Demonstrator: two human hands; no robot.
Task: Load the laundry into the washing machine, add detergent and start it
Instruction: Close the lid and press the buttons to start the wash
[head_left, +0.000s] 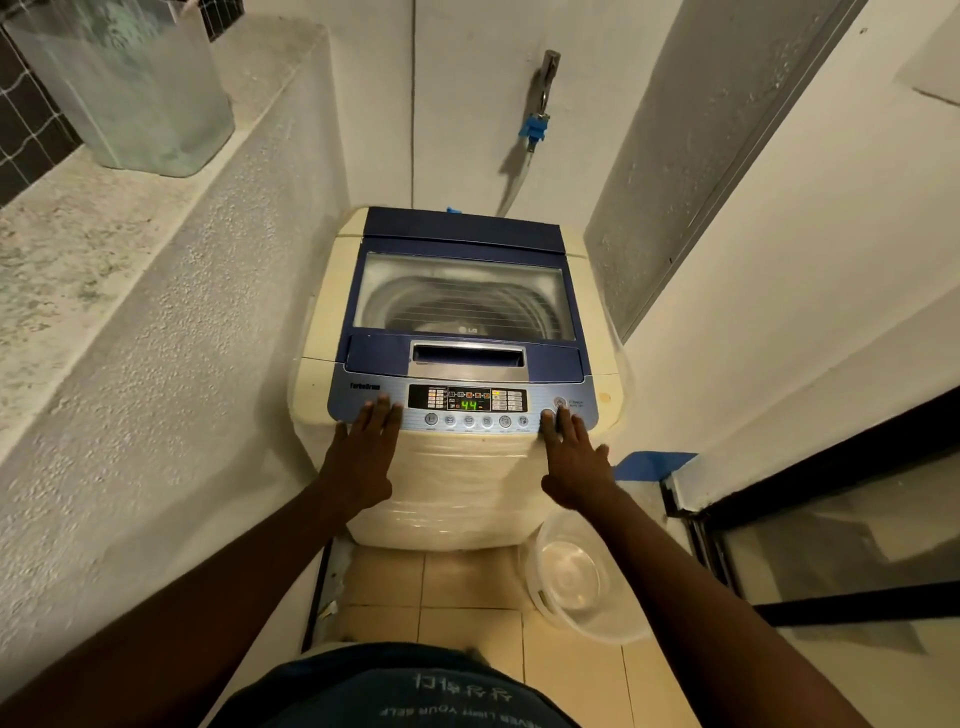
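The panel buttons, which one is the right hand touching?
The round button at the panel's far right, apart from the row under the display; the right hand has fingertips there.

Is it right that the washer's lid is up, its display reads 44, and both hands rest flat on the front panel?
Not quite: the lid is down, closed over the drum, as the head view shows. The rest holds: the display reads 44, and the left hand and right hand rest flat on the front panel of the washer.
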